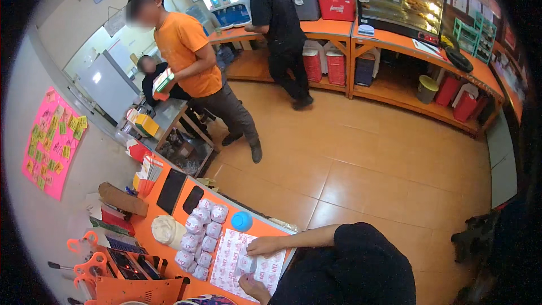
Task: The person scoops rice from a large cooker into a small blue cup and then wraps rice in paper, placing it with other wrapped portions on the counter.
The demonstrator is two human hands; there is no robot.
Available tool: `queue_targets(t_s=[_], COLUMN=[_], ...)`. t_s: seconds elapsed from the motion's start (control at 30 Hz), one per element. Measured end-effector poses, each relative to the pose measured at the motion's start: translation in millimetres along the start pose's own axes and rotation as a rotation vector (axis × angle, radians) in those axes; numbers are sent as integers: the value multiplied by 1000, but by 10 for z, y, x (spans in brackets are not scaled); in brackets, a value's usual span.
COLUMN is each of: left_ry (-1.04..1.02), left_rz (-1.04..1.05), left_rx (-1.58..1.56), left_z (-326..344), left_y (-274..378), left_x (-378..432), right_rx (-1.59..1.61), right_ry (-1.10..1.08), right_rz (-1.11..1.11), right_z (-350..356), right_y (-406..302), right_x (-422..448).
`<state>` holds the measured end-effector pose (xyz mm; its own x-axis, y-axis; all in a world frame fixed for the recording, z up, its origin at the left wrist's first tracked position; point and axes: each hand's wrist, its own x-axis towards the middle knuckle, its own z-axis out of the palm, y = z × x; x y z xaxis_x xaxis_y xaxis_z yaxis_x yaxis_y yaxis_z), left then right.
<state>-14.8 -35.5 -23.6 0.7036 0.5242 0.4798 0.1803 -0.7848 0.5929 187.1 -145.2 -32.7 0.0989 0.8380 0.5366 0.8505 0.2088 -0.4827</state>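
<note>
A small bundle wrapped in printed paper lies between my hands on a stack of white printed wrapping sheets. My right hand holds its upper end with bent fingers. At the opposite end, my left hand pinches the wrapper, partly hidden by my dark shirt. Several similar wrapped bundles are piled in rows beside the sheets. A blue plastic cup or bowl stands by the sheets' upper edge. Behind the pile is a pale rounded bag or container, its contents unclear.
The orange counter also bears a dark flat panel, a phone-like slab, and an orange-framed device. Beyond are a person in orange holding boxes, one in black, another seated person, and a lit food display cabinet.
</note>
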Motion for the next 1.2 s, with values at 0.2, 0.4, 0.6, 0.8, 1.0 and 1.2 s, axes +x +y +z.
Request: queue_targets(t_s=[0.2,0.4,0.6,0.8,1.0,1.2], left_ry=[-86,-108,-353,-123,-38,93], left_rz=[-112,-142,-71,-61,-98,-701], left_rx=[17,-1,480,449,339,-292], left_z=[-62,-220,-41,21,182,439], left_y=[-383,-169,-383,16,151,581], left_x=[165,605,844,548,97,358], right_rx=[-58,-338,-437,-263,-121,59], right_ry=[-113,0,-318,-308,-39,-40], right_rz=[215,193,209,188,187,272], right_z=[27,119,278,119,79,-55], right_y=[70,79,95,-45,-229,-270], right_x=[282,547,950,485,184,229])
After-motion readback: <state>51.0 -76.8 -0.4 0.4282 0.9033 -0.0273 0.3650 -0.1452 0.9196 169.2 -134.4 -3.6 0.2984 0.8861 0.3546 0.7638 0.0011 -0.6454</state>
